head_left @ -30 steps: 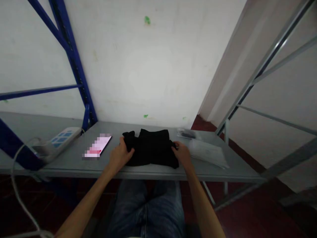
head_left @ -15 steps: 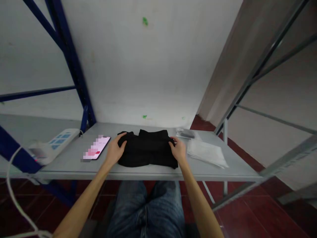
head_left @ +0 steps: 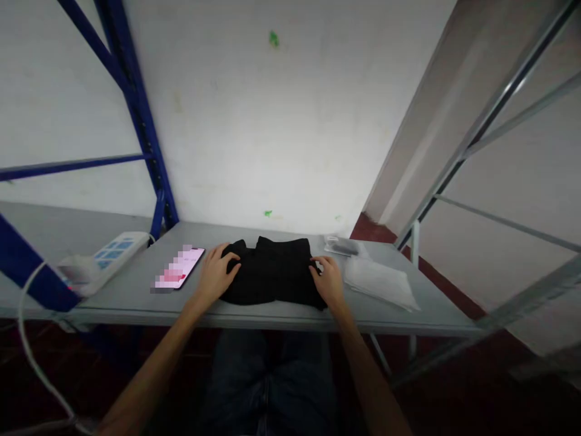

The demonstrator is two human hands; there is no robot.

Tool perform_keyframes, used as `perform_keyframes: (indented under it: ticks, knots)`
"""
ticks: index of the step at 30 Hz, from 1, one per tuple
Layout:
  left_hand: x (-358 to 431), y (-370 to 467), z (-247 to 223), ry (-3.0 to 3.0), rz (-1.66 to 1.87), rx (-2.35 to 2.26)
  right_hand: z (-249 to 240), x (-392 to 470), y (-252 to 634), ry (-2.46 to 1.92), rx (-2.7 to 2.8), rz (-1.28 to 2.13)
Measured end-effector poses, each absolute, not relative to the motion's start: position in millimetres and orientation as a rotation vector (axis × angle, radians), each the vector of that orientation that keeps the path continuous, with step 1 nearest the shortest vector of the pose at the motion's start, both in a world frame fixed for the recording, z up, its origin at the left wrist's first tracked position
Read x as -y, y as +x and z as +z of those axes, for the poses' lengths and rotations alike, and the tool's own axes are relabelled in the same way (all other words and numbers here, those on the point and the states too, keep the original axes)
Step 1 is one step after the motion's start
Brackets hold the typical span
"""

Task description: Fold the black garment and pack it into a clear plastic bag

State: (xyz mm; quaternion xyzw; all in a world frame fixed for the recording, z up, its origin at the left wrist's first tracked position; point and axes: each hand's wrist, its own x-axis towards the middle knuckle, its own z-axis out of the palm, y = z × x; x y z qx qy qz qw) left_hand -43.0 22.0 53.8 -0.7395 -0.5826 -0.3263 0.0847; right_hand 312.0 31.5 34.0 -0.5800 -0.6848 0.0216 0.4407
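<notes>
A folded black garment (head_left: 275,272) lies on the grey tabletop right in front of me; its exact kind does not show. At its left edge, my left hand (head_left: 216,275) has curled fingers and thumb closed on the cloth. My right hand (head_left: 329,280) pinches the right edge, thumb and fingertips on the fabric, with a small gap showing behind them. The garment's upper edge is uneven, with a raised flap near the middle. Both hands hide part of its sides.
Left of the garment lies a phone (head_left: 181,269) with a lit screen. A white power strip (head_left: 113,257) with a cable is farther left. On the right are flat translucent plastic bags (head_left: 381,281) and a small bagged dark item (head_left: 341,245). A blue metal post (head_left: 145,121) rises at left.
My left hand has shifted slightly inward, its fingers now lying more over the cloth. The right fingers have bent a little at the edge. The camera view has tilted slightly, and the lower area looks darker.
</notes>
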Motion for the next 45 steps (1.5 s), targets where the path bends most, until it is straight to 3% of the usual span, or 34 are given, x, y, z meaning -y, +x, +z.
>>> perform_keyframes:
  ticks: [13,20,26,32,39,45]
  knots:
    - [-16.3,-48.8,68.6,-2.24,-0.938,1.735,48.2,5.4,333.5,-1.306,1.881,0.371]
    - [6.3,-64.1,101.1,-2.832,-0.735,1.561,42.6,31.0,345.2,-1.289,2.066,0.428]
    - [19.2,-67.2,108.9,-2.874,-0.593,1.742,31.8,44.4,349.5,-1.317,2.105,0.385]
    - [-0.4,-69.4,101.6,-2.532,-0.802,1.681,34.5,39.1,350.9,-1.341,2.054,0.35]
    - [-37.1,-69.4,87.3,-2.328,-0.628,1.75,38.8,13.7,349.0,-1.359,1.9,0.342]
    - [-64.4,-70.6,90.5,-2.284,-1.039,1.93,33.5,-11.4,341.3,-1.446,1.866,0.294]
